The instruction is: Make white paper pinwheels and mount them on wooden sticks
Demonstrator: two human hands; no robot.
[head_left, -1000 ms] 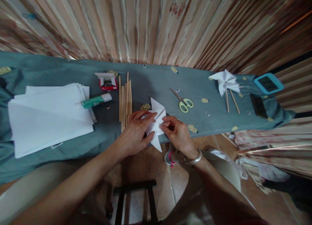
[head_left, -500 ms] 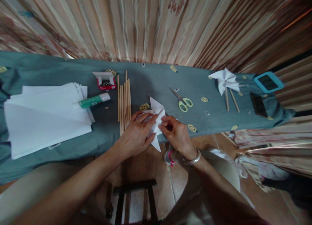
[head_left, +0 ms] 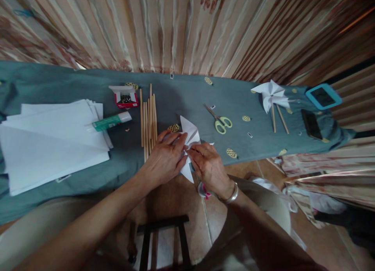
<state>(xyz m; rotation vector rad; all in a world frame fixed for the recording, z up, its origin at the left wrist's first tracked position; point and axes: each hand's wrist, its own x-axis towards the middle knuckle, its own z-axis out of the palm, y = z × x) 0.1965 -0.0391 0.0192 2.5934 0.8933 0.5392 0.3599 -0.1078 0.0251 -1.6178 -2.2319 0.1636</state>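
Note:
A white folded paper pinwheel [head_left: 191, 132] lies at the table's front edge, with one blade pointing away and another hanging past the edge. My left hand [head_left: 165, 157] is closed over its left side, fingers and thumb holding the paper down. From the right, my right hand [head_left: 211, 165] has its fingertips pinched together at the pinwheel's centre. Anything small between those fingertips is hidden. Just left of my left hand lie several thin wooden sticks [head_left: 150, 120]. Green-handled scissors [head_left: 220, 122] rest beyond my right hand, their blades pointing away.
A red box of tacks [head_left: 126, 101] stands open at the back. Left are a paper stack [head_left: 55, 142] and a glue stick [head_left: 109, 122]. Right are another pinwheel [head_left: 271, 95] with two sticks, a phone [head_left: 311, 124] and a blue-framed device [head_left: 324, 97]. A dark stool [head_left: 162, 224] is below.
My right hand has shifted slightly left and turned, its fingertips now at the pinwheel's centre. My left hand stays on the paper. The view has moved slightly.

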